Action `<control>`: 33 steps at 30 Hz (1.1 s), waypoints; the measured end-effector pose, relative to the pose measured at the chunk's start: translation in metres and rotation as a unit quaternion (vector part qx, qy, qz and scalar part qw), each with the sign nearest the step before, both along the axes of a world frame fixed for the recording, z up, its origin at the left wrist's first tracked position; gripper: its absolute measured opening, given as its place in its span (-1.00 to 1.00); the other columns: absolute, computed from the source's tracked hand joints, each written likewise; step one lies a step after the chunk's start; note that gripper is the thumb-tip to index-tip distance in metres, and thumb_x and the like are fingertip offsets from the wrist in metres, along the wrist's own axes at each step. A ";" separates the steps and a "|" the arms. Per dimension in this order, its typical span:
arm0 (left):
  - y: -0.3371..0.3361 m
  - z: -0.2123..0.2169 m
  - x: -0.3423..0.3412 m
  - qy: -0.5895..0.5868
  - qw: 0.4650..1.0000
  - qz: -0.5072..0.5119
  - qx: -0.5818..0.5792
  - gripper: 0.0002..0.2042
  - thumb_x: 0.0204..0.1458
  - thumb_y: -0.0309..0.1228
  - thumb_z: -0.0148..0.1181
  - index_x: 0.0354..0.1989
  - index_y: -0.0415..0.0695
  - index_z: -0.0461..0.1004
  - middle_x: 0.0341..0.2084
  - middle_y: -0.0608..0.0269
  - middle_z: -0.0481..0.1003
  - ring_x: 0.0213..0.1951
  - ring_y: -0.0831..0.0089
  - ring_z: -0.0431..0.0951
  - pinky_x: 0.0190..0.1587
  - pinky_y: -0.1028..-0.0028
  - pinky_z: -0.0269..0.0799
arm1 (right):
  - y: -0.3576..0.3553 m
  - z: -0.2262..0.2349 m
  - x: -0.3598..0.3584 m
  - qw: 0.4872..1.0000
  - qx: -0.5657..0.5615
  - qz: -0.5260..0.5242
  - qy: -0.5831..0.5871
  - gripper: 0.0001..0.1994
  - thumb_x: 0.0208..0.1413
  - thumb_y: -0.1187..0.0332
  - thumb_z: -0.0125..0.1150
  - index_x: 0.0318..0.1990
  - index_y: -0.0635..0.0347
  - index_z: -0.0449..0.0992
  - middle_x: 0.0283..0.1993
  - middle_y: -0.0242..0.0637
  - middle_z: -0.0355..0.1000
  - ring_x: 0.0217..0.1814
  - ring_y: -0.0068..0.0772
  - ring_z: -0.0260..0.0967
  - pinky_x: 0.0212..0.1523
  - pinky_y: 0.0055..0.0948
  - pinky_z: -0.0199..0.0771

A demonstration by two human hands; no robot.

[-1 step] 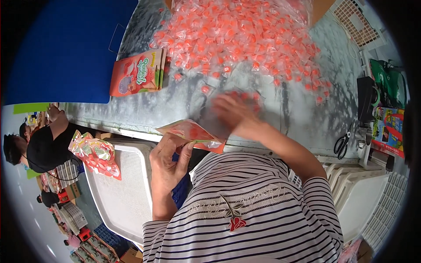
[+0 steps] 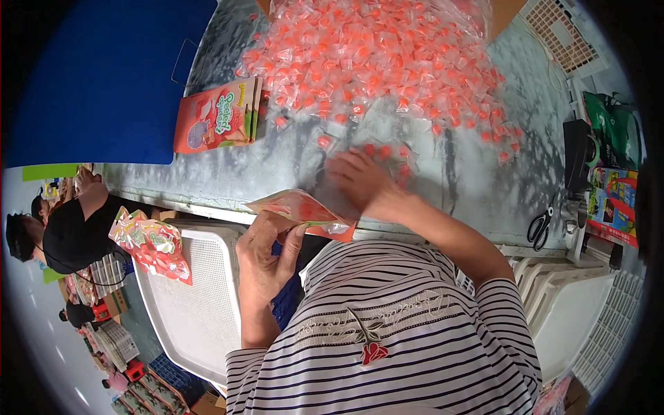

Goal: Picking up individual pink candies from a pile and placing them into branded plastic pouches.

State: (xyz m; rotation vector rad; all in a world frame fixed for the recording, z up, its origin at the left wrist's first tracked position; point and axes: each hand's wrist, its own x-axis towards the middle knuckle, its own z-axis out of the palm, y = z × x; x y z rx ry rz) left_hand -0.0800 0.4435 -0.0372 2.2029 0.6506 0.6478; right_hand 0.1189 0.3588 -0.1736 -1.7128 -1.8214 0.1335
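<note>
My left hand [image 2: 266, 256] pinches the edge of a red pouch [image 2: 301, 206] between thumb and fingers at the table's near edge; its mouth gapes toward my right hand. My right hand [image 2: 365, 183] lies low over the grey tabletop beside the pouch mouth, fingers stretched out and palm down. Whether anything is under that palm is hidden. A few small wrapped red candies [image 2: 384, 151] lie just beyond its fingers. Farther back spreads a large pile of the same clear-wrapped candies [image 2: 373, 66]. A stack of flat printed pouches [image 2: 216, 117] lies at the left.
A blue panel [image 2: 104, 76] borders the table's left. Below it, a filled pouch [image 2: 152, 245] lies on a white tray [image 2: 200, 311]. Scissors [image 2: 541, 228] and a black tape dispenser [image 2: 577, 155] are at the right, near white trays [image 2: 570, 311]. People work at far left.
My right hand has shifted slightly left and toward me, and shows more sharply. The small candies beside it are more exposed. My left hand and the pouch stay put.
</note>
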 end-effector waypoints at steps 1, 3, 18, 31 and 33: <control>0.000 0.000 0.001 0.000 1.000 -0.005 0.001 -0.93 -0.02 -0.57 0.27 -0.38 -0.29 0.51 -0.48 0.19 0.50 -0.54 0.46 0.46 -0.47 0.56 0.37 | 0.002 -0.004 -0.006 0.997 0.017 0.034 -0.065 -0.64 -0.16 0.51 0.13 -0.10 0.25 0.47 0.14 -0.17 0.31 0.27 -0.07 0.15 0.29 -0.07 0.14; -0.002 0.000 -0.002 0.006 1.000 0.014 -0.027 -0.92 -0.01 -0.57 0.27 -0.38 -0.29 0.51 -0.46 0.18 0.50 -0.52 0.47 0.47 -0.46 0.56 0.38 | -0.002 -0.010 -0.003 0.993 -0.001 0.040 -0.111 -0.64 -0.16 0.50 0.12 -0.10 0.25 0.47 0.11 -0.17 0.34 0.26 -0.10 0.18 0.31 -0.06 0.11; 0.003 -0.002 0.000 0.016 0.999 0.001 -0.034 -0.93 0.00 -0.54 0.26 -0.37 -0.27 0.52 -0.45 0.16 0.50 -0.51 0.46 0.50 -0.46 0.55 0.42 | -0.062 0.031 0.074 0.992 -0.078 -0.099 0.027 -0.19 -0.18 0.15 0.43 0.28 0.13 0.20 0.35 -0.05 0.07 0.41 0.00 -0.03 0.40 -0.05 -0.09; -0.006 0.000 0.004 0.015 0.999 -0.011 -0.034 -0.91 -0.03 -0.56 0.28 -0.35 -0.28 0.53 -0.45 0.16 0.49 -0.51 0.40 0.50 -0.47 0.52 0.43 | -0.034 -0.018 0.045 0.999 -0.049 0.009 -0.013 -0.45 -0.21 0.15 0.36 0.03 0.01 0.45 0.20 -0.26 0.22 0.26 -0.10 0.10 0.23 -0.09 0.18; -0.005 0.000 0.006 0.016 0.999 -0.030 -0.020 -0.90 -0.06 -0.56 0.30 -0.37 -0.28 0.52 -0.45 0.14 0.49 -0.52 0.38 0.50 -0.48 0.51 0.42 | -0.045 -0.018 0.040 0.998 -0.026 -0.021 -0.044 -0.53 -0.20 0.23 0.35 -0.04 0.04 0.47 0.11 -0.28 0.29 0.14 -0.15 0.21 0.06 -0.17 0.31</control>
